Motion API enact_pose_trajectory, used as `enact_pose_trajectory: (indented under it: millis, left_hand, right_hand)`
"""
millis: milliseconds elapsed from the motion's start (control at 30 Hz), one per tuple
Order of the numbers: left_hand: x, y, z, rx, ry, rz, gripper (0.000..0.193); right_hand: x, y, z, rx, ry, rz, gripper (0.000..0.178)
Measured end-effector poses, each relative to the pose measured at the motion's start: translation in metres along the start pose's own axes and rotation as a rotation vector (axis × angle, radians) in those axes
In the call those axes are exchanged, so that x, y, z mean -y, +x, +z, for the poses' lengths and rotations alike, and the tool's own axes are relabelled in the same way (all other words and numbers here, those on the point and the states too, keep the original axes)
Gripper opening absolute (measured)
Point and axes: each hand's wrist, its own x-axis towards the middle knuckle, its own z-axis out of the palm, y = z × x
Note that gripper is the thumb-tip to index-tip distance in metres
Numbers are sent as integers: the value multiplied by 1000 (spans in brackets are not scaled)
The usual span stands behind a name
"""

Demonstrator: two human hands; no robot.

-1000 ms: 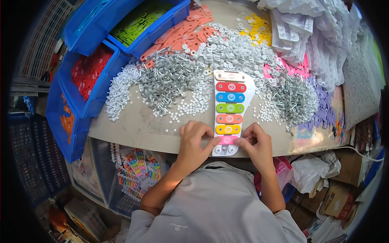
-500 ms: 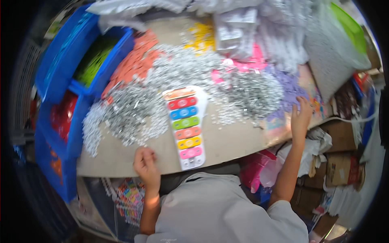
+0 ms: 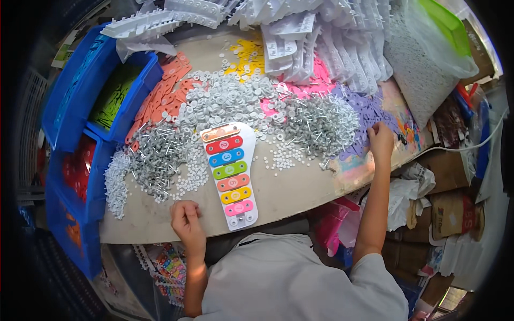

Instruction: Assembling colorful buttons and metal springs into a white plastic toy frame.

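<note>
Your table (image 3: 294, 192) carries the white board with coloured bars (image 3: 231, 179), lying between your hands; beyond it, to the right, spreads the purple pile (image 3: 364, 112). Your left hand (image 3: 188, 220), curled, sits just left of the board; your right hand (image 3: 381, 140), well apart from it, is at the pile; whether either set of fingertips meets cannot be told. One second earlier, both touched the pink bar (image 3: 239, 207); now both are off it

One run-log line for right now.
right hand: at purple pieces | left hand: apart from board | board: untouched, near end without bar
</note>
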Motion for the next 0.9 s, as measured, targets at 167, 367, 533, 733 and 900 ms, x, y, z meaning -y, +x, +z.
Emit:
enact_pose_trajectory:
  millis: [167, 367, 533, 733, 900]
  left_hand:
    - [-2, 0, -2, 6, 12, 21, 24]
    - [1, -4, -10, -6, -5, 2, 22]
    - [-10, -4, -8, -13, -101, -48, 15]
    - [-44, -19, -5, 109, -151, -69, 15]
    - [-47, -24, 1, 198, 88, 90, 47]
  right_hand:
    - [-16, 13, 11, -16, -202, -70, 19]
    - [13, -19, -25, -46, 572, 137, 17]
    - [126, -110, -64, 517, 1137, 21, 19]
    - [202, -183, -91, 1072, 1011, -236, 20]
    - [219, -201, -85, 1161, 913, -287, 11]
